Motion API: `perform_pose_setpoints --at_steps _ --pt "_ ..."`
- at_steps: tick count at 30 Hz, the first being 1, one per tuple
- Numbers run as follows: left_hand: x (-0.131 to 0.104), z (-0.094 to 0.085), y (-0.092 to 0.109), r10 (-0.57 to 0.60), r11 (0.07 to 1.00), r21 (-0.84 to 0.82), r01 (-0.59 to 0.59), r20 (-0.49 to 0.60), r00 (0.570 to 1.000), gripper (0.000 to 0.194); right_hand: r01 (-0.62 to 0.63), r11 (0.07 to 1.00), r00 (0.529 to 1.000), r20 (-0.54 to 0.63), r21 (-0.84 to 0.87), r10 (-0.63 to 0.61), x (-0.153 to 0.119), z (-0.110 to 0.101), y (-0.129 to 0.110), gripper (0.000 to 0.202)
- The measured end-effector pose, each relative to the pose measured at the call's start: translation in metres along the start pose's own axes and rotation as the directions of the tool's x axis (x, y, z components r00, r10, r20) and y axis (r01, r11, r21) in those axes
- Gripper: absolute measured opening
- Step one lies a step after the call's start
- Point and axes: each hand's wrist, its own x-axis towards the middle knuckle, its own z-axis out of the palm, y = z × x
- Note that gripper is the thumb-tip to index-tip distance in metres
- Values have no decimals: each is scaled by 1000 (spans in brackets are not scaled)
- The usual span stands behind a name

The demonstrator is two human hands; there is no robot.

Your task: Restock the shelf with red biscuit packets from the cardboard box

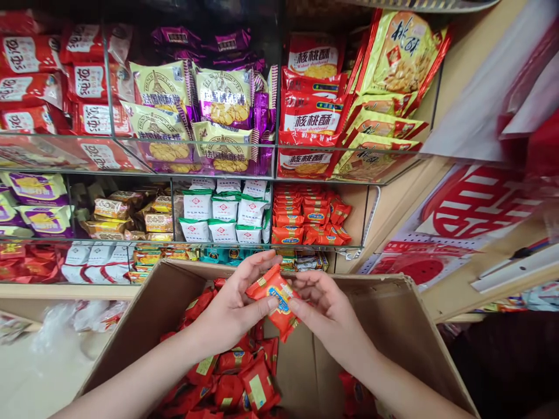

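Note:
Between my two hands is a small red snack packet (279, 299) with a blue label and gold trim, held above an open cardboard box. My left hand (244, 302) grips its left side, thumb on the front. On its right side, my right hand (327, 308) presses a thumb against the wrapper, its fingers behind. Below, many similar red packets (257, 384) lie heaped in the left part of the cardboard box (371, 297). More red packets (312, 215) sit stacked in a shelf compartment just beyond the box.
Clear-fronted shelf compartments hold white-and-green packets (225, 212), walnut shortbread packs (312, 113), purple-and-cream biscuit packs (225, 96) and yellow packs (393, 58). A wooden shelf side (393, 209) stands at the right, with red decorations (484, 201) beyond it. Plastic bags (65, 326) lie at the lower left.

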Motion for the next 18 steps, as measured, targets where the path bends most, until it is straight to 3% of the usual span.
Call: perform_pose_setpoints --at_steps 3,6,10,12,14,16,18 --pt "1 5 -3 -22 998 -62 20 -27 999 48 -100 993 993 62 61 96 1 1 0 35" --pt "1 7 -6 -81 995 -58 77 -63 995 53 -120 991 993 3 59 120 0 1 0 28" --pt "0 4 -10 -149 989 4 149 68 987 58 -8 984 1000 0 -181 8 2 -4 -6 21" --pt "-1 4 -8 -128 979 170 110 100 987 62 100 938 995 53 -333 -87 4 -8 -14 36" --pt "-2 7 -2 -101 912 409 39 132 986 65 223 871 972 167 -437 -165 6 -12 -27 43" --pt "-1 8 8 -64 799 599 -52 171 983 66 310 817 942 277 -487 -192 11 -19 -41 25" --pt "5 4 18 3 693 704 -155 212 977 61 305 800 950 224 -517 -218 20 -33 -53 10"
